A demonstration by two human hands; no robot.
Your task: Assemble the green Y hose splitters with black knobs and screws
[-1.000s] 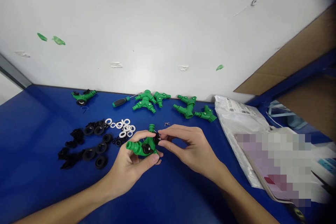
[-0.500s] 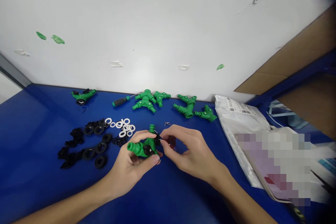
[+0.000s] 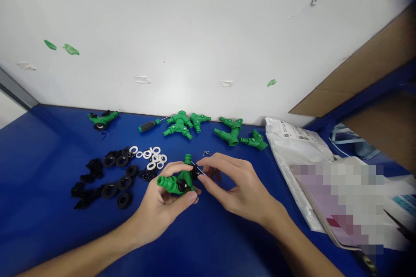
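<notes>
My left fingers point(image 3: 170, 168) are closed around a green plastic hose splitter point(image 3: 173, 185), with the thumb lying across its lower side and the body held in the palm of my left hand point(image 3: 159, 212). My right fingers point(image 3: 211, 160) are nearly closed at the tips, pinching a thin metal rod point(image 3: 198, 168) whose far end reaches the black fitting point(image 3: 194, 173) on the splitter's side; my right hand point(image 3: 235, 188) sits just beside the left, and the two are almost touching. A round black cap point(image 3: 182, 185) shows on the splitter's face.

I hold all this just above the blue desk point(image 3: 42, 160), not resting on it as far as I can tell. Left of my hands lie loose black rubber rings point(image 3: 124, 200), a cluster of white washers point(image 3: 152, 156) and small black parts point(image 3: 86, 194). Beyond them, along the wall, are a screwdriver with a black and green handle point(image 3: 147, 126) and several more green splitters point(image 3: 229, 135), one with a black ring point(image 3: 102, 119) set apart on the left. Tiny screws point(image 3: 206, 153) lie just past my right fingertips. To the right sits a white plastic mailer point(image 3: 292, 145), with a pixelated paper point(image 3: 338, 203) over it, and brown cardboard point(image 3: 357, 73) stands beyond.
</notes>
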